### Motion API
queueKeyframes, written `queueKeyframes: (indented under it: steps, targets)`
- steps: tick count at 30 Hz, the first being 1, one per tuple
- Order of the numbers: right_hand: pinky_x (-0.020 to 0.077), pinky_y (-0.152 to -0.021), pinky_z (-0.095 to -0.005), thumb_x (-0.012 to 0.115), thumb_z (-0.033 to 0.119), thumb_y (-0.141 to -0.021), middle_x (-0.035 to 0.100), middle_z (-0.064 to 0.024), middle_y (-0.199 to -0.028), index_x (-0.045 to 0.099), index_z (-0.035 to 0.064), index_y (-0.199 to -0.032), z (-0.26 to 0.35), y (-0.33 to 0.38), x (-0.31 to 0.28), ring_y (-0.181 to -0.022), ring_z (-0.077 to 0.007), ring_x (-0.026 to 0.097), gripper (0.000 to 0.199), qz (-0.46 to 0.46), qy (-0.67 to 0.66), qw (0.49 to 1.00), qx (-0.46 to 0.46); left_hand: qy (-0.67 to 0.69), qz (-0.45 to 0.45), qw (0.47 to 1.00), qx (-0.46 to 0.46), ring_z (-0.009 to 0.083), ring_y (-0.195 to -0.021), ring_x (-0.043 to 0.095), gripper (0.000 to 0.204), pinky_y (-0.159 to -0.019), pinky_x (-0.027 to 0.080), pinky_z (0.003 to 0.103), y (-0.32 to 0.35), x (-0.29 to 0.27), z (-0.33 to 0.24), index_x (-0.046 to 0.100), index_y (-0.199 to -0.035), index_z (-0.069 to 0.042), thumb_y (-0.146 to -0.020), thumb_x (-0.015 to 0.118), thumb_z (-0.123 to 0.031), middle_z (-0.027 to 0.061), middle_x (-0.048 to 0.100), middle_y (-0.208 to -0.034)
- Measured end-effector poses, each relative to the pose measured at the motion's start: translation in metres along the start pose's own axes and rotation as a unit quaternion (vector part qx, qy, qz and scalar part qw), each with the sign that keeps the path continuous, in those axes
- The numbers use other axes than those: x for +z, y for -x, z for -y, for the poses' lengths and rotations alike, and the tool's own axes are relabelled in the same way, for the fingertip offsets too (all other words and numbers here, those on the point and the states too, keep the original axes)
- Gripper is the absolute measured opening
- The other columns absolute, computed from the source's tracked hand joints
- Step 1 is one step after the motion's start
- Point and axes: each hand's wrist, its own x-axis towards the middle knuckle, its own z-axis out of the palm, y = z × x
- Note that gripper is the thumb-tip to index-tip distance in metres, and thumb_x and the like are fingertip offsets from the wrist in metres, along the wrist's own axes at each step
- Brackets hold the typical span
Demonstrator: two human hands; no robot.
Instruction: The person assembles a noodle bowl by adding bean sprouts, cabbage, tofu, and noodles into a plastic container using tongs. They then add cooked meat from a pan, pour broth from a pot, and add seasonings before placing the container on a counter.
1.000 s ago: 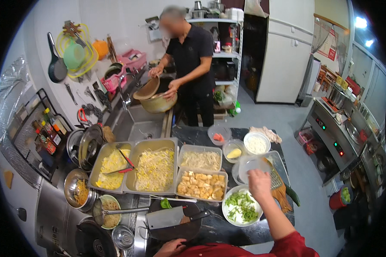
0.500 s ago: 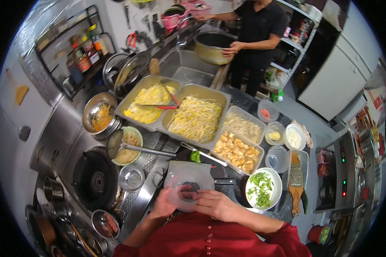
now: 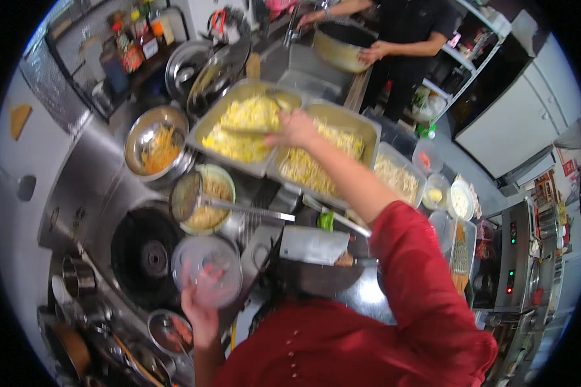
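Observation:
My left hand (image 3: pixel 201 315) holds a round clear plastic bowl (image 3: pixel 229 284) from beneath, its fingers showing through the base. The bowl is over the counter, beside the black wok burner (image 3: pixel 147 258). My right arm stretches across to the steel trays, and my right hand (image 3: pixel 295 131) is closed round the handle end of a pair of metal tongs (image 3: pixel 242 131). Their far end lies in yellow scrambled egg (image 3: pixel 239 151) in the left tray. Bean sprouts (image 3: pixel 306 169) fill the tray beside it, partly hidden by my forearm.
A cleaver (image 3: pixel 313 244) lies on the round board in front of me. A strainer (image 3: pixel 187 197) rests over a bowl of noodle-like food (image 3: pixel 210 218). Shredded carrot-coloured food (image 3: pixel 158 151) sits in a steel bowl. Across the counter, a person in black holds a large pot (image 3: pixel 343 48).
My hands have parted. The left carried the clear bowl leftward, uncovering the cleaver; the right reached forward and took hold of the tongs. The view has shifted.

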Motion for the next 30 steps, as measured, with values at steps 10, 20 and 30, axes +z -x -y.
queueKeyframes:
  steps: [10,20,30]
  targets:
    - [0.0359,-0.104,-0.0571,0.080,0.068,-0.063,0.037,-0.0266,-0.148,0.034,0.0131,-0.151,0.023,-0.058,0.046,-0.133,-0.0466,0.039,0.114,-0.018,0.070,0.991,0.114,0.054,-0.093,0.993,-0.041,0.0324,-0.119,0.059,0.046,-0.099,0.048,0.048,-0.033,-0.046,-0.011,0.055,-0.130,0.001,-0.090,0.056,-0.023,0.0165,0.063,-0.126]
    - [0.0529,-0.092,-0.0428,0.080,0.066,-0.064,0.062,-0.0228,-0.123,0.038,-0.0004,-0.146,-0.038,0.051,-0.040,-0.110,-0.0360,0.064,0.113,0.021,-0.007,1.000,0.004,0.003,0.075,0.996,-0.051,0.0366,-0.113,0.058,0.069,-0.079,0.055,0.060,-0.094,-0.009,0.010,0.028,-0.155,-0.026,-0.091,0.050,-0.039,0.0167,0.056,-0.128]
    - [0.0546,-0.082,-0.0450,0.075,0.052,-0.077,0.070,-0.0170,-0.102,0.061,0.0095,-0.123,-0.200,0.338,-0.070,-0.096,-0.0347,0.069,0.064,-0.050,0.037,0.965,0.254,-0.077,0.155,0.973,-0.150,0.0350,-0.116,0.058,0.067,-0.083,0.054,0.058,-0.088,0.095,0.037,0.027,-0.156,-0.023,-0.093,0.047,-0.038,0.0164,0.056,-0.130]
